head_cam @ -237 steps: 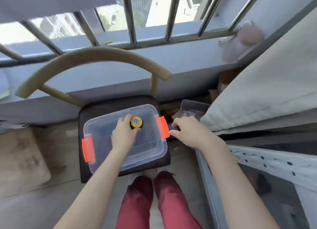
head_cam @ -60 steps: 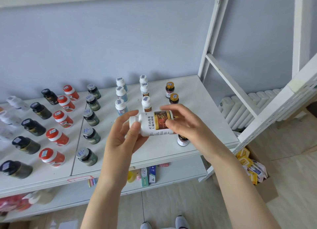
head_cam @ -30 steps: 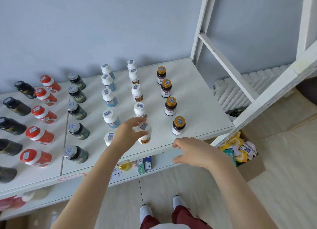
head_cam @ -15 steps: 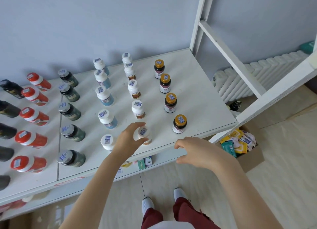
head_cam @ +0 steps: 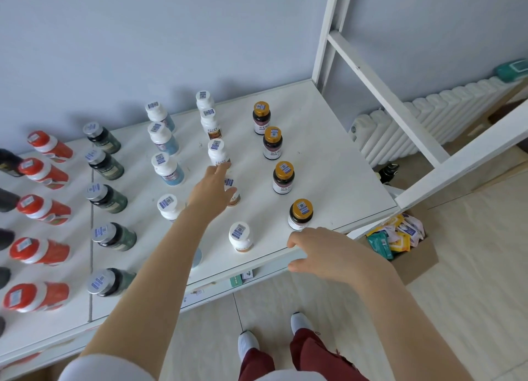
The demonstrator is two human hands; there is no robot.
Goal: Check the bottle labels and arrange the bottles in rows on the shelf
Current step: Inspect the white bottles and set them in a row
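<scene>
Head view: shelf point(head_cam: 328, 157) carries bottles in rows running back from its front edge. Left hand point(head_cam: 213, 192) reaches over the white-capped row, fingers nearly straight and thumb spread. The second white-capped bottle point(head_cam: 232, 197) sits in the fork between them, not clasped. Front white-capped bottle point(head_cam: 240, 236) stands near the front edge, slightly right of its row's line. Right hand point(head_cam: 323, 252) hovers at the front edge, fingers loosely curled, empty. Judgement: straightening step. Nudge low on the body, not the cap, and match the spacing of the gold-capped row point(head_cam: 283, 177).

L hand point(head_cam: 210, 193) half-hides white bottle point(head_cam: 229, 183); black bottles point(head_cam: 6, 163) cut off at left edge.
</scene>
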